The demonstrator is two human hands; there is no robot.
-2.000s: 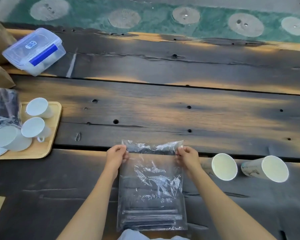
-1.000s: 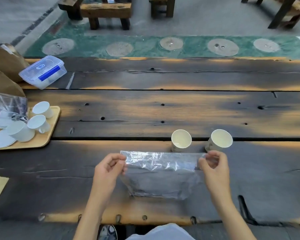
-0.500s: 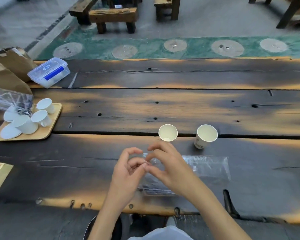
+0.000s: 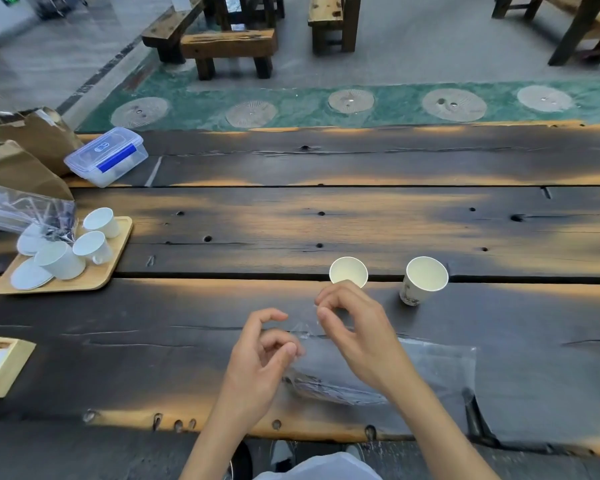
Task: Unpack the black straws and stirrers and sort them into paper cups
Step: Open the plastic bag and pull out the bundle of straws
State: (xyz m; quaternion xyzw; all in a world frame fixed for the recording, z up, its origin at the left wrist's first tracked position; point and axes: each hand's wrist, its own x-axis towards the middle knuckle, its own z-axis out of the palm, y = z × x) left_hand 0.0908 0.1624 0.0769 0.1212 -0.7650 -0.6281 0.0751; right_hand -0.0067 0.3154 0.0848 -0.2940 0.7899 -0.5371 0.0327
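A clear plastic bag point(image 4: 433, 368) lies flat on the dark wooden table near its front edge, with black straws or stirrers point(image 4: 321, 386) showing inside at its left end. My left hand point(image 4: 262, 358) and my right hand point(image 4: 355, 327) are over the bag's left end, both pinching its thin film at the upper corner. Two white paper cups stand just behind: one point(image 4: 349, 270) right beyond my right fingers, the other point(image 4: 423, 278) further right.
A wooden tray point(image 4: 94, 280) with small white cups and saucers sits at the left, a crinkled plastic bag point(image 4: 18, 211) over it. Behind are brown paper bags point(image 4: 32, 147) and a clear lidded box point(image 4: 106, 155). A yellow-edged item point(image 4: 0, 362) lies at far left.
The bag was held stretched by both hands, then laid sideways on the table. My hands have come together at its left end and now pull apart slightly there. The view has tilted up.
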